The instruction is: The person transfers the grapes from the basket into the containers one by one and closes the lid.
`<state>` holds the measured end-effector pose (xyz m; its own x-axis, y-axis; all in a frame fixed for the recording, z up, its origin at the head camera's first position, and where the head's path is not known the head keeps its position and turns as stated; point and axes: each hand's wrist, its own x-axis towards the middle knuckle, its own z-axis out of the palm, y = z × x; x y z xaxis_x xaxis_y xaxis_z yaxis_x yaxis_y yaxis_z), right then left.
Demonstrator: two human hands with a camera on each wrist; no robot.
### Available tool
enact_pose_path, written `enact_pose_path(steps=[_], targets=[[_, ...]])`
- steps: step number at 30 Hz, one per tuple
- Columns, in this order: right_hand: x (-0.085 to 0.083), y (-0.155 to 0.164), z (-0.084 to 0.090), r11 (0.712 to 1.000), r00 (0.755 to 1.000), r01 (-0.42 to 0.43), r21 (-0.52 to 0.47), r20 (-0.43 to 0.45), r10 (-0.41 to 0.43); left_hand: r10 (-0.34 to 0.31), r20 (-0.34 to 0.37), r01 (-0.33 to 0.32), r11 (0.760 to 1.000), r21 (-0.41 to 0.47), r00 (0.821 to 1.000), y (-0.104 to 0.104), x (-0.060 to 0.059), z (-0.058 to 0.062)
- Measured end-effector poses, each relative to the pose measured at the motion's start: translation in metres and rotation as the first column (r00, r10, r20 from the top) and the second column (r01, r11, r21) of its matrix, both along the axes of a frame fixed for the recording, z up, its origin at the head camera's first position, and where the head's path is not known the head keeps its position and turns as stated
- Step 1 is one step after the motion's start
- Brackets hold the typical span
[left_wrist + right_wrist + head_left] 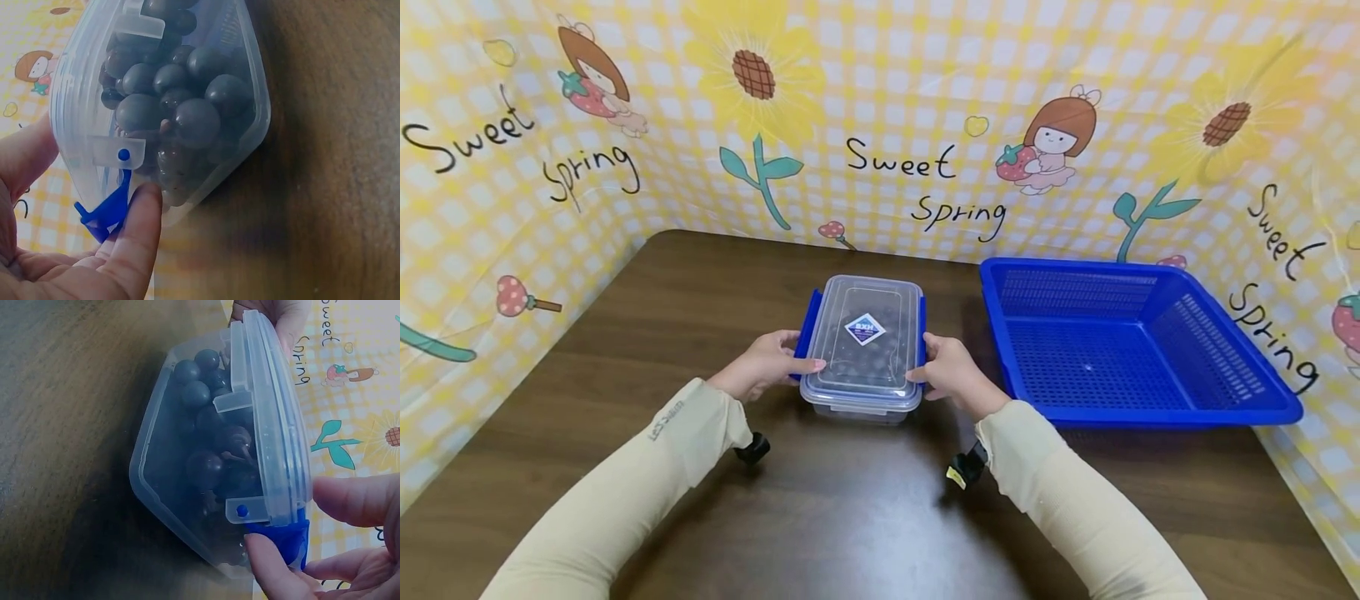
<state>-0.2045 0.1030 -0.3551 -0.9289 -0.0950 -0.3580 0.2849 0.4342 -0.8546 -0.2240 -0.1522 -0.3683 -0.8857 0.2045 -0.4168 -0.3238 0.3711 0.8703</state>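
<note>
A clear plastic food container (pixel 867 367) with a transparent lid stands in the middle of the brown table. Dark round grapes (pixel 199 122), some with bits of stem, fill much of it. My left hand (pixel 762 365) grips its left side, thumb on the lid's edge and fingers at the blue latch (pixel 111 211), which tilts outward from the wall. On the opposite side my right hand (pixel 957 372) holds the container, thumb against the lid and fingers around the other blue latch (pixel 289 540), which lies close to the lid's rim.
To the right sits a blue perforated plastic basket (pixel 1003 350), close to my right forearm. A yellow checked cloth (pixel 880 108) with printed flowers and figures rises behind the brown table (pixel 700 283) and along both sides. A diamond-shaped label (pixel 865 329) is stuck on the lid.
</note>
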Motion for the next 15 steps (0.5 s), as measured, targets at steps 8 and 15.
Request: enact_pose_path(steps=[8,15], targets=[[0.0007,-0.0013,0.0011,1.0,1.0,0.004,-0.015,0.0,-0.004,-0.007,-0.02,0.007,1.0,-0.01,1.0,0.0004,0.0005,0.0016],[-0.0002,-0.0006,0.0012,0.999,1.0,0.008,-0.034,0.003,-0.007,-0.019,-0.028,0.018,0.999,-0.028,0.999,0.0033,0.0001,0.0054]])
